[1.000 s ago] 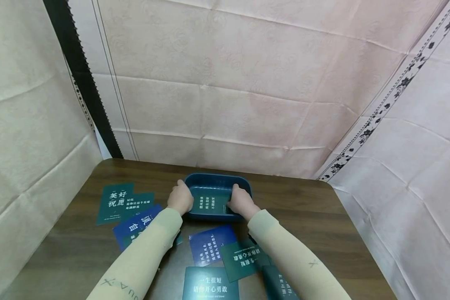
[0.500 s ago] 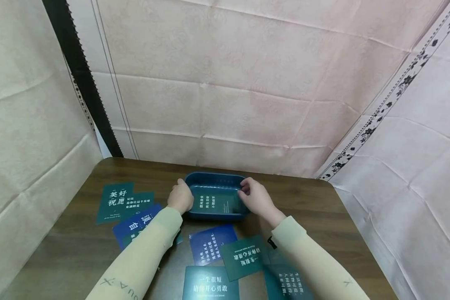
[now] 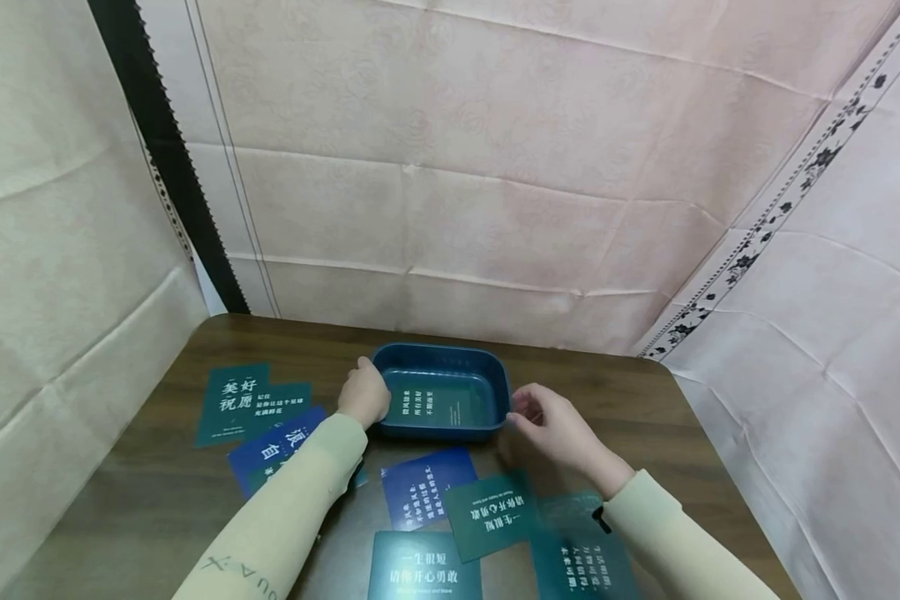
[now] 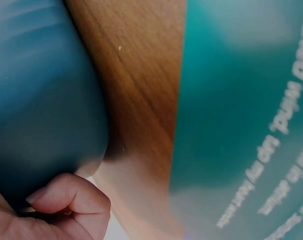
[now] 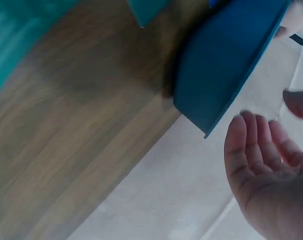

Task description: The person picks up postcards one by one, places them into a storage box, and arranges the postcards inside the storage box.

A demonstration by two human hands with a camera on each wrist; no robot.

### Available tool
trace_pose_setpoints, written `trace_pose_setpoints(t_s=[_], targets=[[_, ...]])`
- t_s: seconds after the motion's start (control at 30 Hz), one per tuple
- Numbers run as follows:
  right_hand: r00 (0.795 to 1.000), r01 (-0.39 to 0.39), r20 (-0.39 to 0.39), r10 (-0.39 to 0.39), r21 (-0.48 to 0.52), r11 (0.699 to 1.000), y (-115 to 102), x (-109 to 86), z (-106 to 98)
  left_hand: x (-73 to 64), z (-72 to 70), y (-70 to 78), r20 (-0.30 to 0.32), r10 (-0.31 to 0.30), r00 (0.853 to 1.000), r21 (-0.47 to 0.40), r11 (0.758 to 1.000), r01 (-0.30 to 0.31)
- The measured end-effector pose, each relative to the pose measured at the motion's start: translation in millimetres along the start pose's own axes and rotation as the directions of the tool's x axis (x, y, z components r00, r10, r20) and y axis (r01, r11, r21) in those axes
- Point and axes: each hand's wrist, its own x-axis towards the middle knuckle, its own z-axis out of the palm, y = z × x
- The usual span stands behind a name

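Observation:
A dark blue rectangular tray (image 3: 437, 433) stands near the far side of the table, with a green printed card (image 3: 450, 407) lying flat inside it. My left hand (image 3: 364, 393) grips the tray's left end. The left wrist view shows that thumb (image 4: 71, 200) curled at the rim. Just off the tray's right end is my right hand (image 3: 558, 425), palm turned toward it. In the right wrist view its fingers are relaxed and apart from the tray (image 5: 226, 65), with nothing held.
On the left of the wooden table (image 3: 142, 500) lie green cards (image 3: 228, 417) and a blue card (image 3: 258, 450), overlapping. In front of the tray are another blue card (image 3: 423, 492) and several green cards (image 3: 495, 512). Pale cloth (image 3: 435, 208) hangs behind the table.
My right hand has come out of the tray, let go of the card there, and moved right, past the tray's right end. The left hand keeps its grip.

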Motion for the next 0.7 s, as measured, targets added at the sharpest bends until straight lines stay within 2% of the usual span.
trace_pose_setpoints(t_s=[0.13, 0.33, 0.47, 0.57, 0.7], targets=[[0.992, 0.012, 0.127, -0.006, -0.052, 0.999, 1, -14.8, 0, -1.5, -0.9, 0.3, 0.004, 0.0, 1.0, -0.002, 1.0, 0.0], [0.947, 0.025, 0.321, 0.013, -0.115, 0.993, 1, -27.2, 10, -3.0, -2.6, 0.9, 0.002, -0.002, 1.0, 0.002, 1.0, 0.002], [0.923, 0.042, 0.383, 0.011, -0.13, 0.991, 1, -31.2, 18, -2.4, -2.3, 1.1, 0.003, 0.002, 1.0, 0.0, 1.0, -0.002], [0.907, 0.013, 0.418, 0.044, -0.133, 0.991, 0, -33.2, 22, -1.7, -1.9, 0.7, -0.002, -0.001, 1.0, -0.004, 1.0, 0.001], [0.884, -0.021, 0.455, 0.108, -0.193, 0.981, -1, -36.2, 26, -1.4, -1.7, 0.5, -0.003, -0.003, 1.0, -0.009, 1.0, 0.003]])
